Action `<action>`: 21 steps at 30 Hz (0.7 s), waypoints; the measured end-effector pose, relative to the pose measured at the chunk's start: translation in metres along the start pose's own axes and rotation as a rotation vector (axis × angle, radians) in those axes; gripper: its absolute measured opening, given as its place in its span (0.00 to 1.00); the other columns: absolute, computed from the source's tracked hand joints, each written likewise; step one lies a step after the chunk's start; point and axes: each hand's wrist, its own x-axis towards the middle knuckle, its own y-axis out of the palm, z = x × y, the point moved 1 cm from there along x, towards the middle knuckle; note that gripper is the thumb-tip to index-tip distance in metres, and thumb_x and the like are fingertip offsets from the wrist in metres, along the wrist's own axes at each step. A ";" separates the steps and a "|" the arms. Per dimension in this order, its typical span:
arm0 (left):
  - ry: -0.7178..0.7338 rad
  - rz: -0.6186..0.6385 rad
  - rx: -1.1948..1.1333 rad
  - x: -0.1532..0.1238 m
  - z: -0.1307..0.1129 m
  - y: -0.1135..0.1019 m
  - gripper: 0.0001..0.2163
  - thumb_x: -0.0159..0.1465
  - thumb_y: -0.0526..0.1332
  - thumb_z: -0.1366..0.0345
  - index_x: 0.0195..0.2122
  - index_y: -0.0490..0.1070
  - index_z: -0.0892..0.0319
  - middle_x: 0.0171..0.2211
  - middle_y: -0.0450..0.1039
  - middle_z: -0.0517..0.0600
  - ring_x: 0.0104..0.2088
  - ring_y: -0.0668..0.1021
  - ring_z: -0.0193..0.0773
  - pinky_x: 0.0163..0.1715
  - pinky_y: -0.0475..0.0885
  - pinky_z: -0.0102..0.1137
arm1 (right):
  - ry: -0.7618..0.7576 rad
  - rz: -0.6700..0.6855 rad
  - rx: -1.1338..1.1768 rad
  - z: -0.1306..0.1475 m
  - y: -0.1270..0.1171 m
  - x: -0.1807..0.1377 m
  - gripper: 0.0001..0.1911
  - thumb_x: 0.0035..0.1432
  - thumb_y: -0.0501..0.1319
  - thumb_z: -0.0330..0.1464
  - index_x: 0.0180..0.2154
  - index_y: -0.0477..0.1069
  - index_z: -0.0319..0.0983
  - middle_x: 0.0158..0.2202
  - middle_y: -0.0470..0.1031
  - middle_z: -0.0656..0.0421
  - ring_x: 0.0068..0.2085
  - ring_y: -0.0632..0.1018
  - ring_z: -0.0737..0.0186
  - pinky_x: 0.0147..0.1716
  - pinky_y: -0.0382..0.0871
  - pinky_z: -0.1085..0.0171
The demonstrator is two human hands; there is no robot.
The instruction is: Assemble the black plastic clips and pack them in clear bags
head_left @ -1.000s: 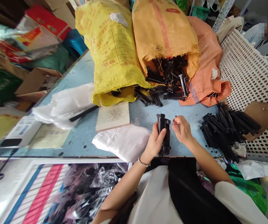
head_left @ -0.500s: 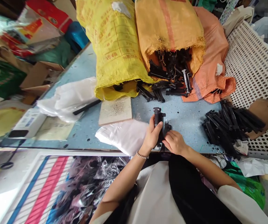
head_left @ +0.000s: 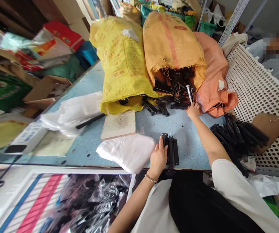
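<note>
My left hand (head_left: 158, 157) is closed around a small bundle of black plastic parts (head_left: 171, 150) that rests on the blue table (head_left: 86, 142) near its front edge. My right hand (head_left: 193, 110) is stretched far forward to the black parts spilling (head_left: 175, 97) from the torn orange sack (head_left: 172, 45). Its fingers touch a part at the edge of that spill; whether they grip it cannot be seen.
A yellow sack (head_left: 122, 61) lies left of the orange one, a salmon sack (head_left: 212, 77) to its right. Another heap of black parts (head_left: 236, 136) lies by a white perforated basket (head_left: 258, 94). White plastic bags (head_left: 127, 152) and a small board (head_left: 118, 124) sit left of my left hand. Another person sits at the far right.
My right hand left the bundle and reached forward to the spilled parts at the orange sack. My left hand lowered the bundle flat onto the table.
</note>
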 end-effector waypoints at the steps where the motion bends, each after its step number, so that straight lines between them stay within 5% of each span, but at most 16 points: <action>1: 0.015 -0.010 0.017 0.001 0.002 0.001 0.25 0.74 0.45 0.58 0.69 0.54 0.63 0.42 0.76 0.61 0.43 0.81 0.49 0.42 0.78 0.41 | -0.024 0.002 -0.027 -0.005 0.005 -0.002 0.26 0.66 0.55 0.31 0.62 0.60 0.26 0.62 0.58 0.32 0.60 0.62 0.37 0.53 0.61 0.47; 6: 0.115 -0.044 0.075 0.006 0.005 0.006 0.21 0.73 0.48 0.64 0.63 0.64 0.63 0.49 0.74 0.63 0.48 0.78 0.49 0.46 0.76 0.43 | -0.221 0.037 -0.069 -0.027 0.015 -0.023 0.17 0.66 0.58 0.31 0.54 0.69 0.29 0.55 0.64 0.36 0.56 0.65 0.39 0.54 0.60 0.45; 12: 0.180 -0.061 0.071 0.007 -0.014 -0.003 0.20 0.71 0.52 0.66 0.62 0.66 0.61 0.57 0.68 0.65 0.55 0.71 0.57 0.53 0.69 0.56 | -0.387 0.124 0.029 -0.035 0.001 -0.012 0.07 0.61 0.67 0.34 0.37 0.72 0.37 0.44 0.70 0.47 0.49 0.69 0.46 0.51 0.66 0.50; 16: 0.158 -0.070 -0.299 0.021 -0.016 -0.011 0.20 0.71 0.53 0.61 0.62 0.65 0.57 0.58 0.67 0.61 0.59 0.69 0.51 0.61 0.65 0.52 | -0.447 0.128 0.095 -0.023 -0.003 -0.045 0.12 0.66 0.61 0.39 0.34 0.72 0.39 0.40 0.70 0.53 0.45 0.72 0.56 0.46 0.68 0.58; 21: -0.159 0.041 -1.057 0.051 -0.023 -0.015 0.33 0.70 0.54 0.48 0.71 0.42 0.52 0.62 0.64 0.60 0.57 0.74 0.43 0.57 0.71 0.43 | -0.537 0.206 0.432 0.002 -0.023 -0.164 0.13 0.70 0.55 0.40 0.39 0.74 0.40 0.39 0.71 0.56 0.37 0.75 0.61 0.37 0.71 0.62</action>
